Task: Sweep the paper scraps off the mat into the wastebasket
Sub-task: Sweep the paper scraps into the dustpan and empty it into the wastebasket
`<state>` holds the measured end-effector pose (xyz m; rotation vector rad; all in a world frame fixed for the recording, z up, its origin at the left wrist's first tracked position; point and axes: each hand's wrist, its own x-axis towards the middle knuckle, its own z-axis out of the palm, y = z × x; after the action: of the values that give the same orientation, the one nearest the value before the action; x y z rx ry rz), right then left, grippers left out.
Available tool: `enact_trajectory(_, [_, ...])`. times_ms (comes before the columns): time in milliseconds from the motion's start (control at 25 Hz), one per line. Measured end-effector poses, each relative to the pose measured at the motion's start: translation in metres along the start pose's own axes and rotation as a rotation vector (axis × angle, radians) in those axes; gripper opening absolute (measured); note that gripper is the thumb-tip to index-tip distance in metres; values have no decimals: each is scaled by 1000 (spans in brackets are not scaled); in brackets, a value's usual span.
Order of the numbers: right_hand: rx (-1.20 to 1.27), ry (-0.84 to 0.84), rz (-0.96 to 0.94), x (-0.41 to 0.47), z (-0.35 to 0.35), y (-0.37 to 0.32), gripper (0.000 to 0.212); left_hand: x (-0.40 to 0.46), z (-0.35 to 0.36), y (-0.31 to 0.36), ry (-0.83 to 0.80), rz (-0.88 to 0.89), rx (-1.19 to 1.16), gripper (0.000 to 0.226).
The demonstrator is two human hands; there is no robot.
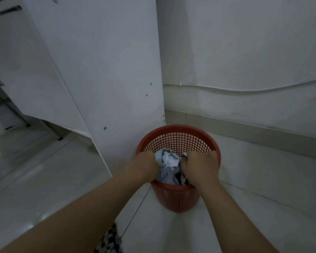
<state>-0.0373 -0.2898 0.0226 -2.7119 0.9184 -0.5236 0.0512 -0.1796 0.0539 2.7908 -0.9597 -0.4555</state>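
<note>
A red mesh wastebasket point(179, 139) stands on the pale tiled floor beside a white cabinet. Both my hands are over its mouth. My left hand point(144, 166) and my right hand point(199, 167) clasp a bundle of crumpled paper scraps point(169, 165), white with dark print, between them, fingers curled round it. The bundle hangs inside the basket's rim. A patch of black-and-white mat point(109, 241) shows at the bottom edge, between my forearms.
A tall white cabinet point(102, 70) rises just left of the basket. A white wall point(244, 52) with a thin cable and a skirting strip runs behind and to the right. Dark metal furniture legs point(16, 114) stand at far left.
</note>
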Motion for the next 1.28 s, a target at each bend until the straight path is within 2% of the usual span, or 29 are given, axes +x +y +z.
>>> enact_trajectory(200, [56, 66, 72, -4, -5, 6, 24, -4, -10, 8, 52, 10, 254, 27])
enact_trajectory(320, [75, 124, 123, -10, -6, 6, 27, -7, -17, 10, 101, 31, 271, 25])
enact_trajectory(440, [152, 227, 139, -18, -6, -1, 27, -12, -21, 7, 142, 46, 236, 19])
enact_trajectory(560, [180, 171, 131, -25, 1, -12, 27, -19, -21, 3, 140, 53, 186, 19])
enact_trajectory(640, [138, 145, 191, -26, 3, -10, 29, -24, -22, 1, 133, 63, 179, 19])
enact_trajectory(760, [143, 223, 242, -27, -3, -8, 30, -26, -24, -2, 147, 73, 190, 22])
enact_trajectory(920, [174, 249, 207, -25, -11, -11, 30, -23, -25, -5, 157, 77, 134, 19])
enact_trajectory(1000, [275, 288, 244, -28, -11, -9, 31, -21, -24, -10, 190, 79, 45, 23])
enact_trajectory(1080, [444, 396, 286, -38, -12, -13, 31, -23, -27, -22, 271, 87, -92, 29])
enact_trajectory(1160, [499, 561, 172, -52, -19, -29, 26, -32, -34, -42, 386, 101, -225, 35])
enact_trajectory(1280, [470, 712, -198, -71, -36, -65, 21, -65, -49, -91, 524, 86, -295, 38])
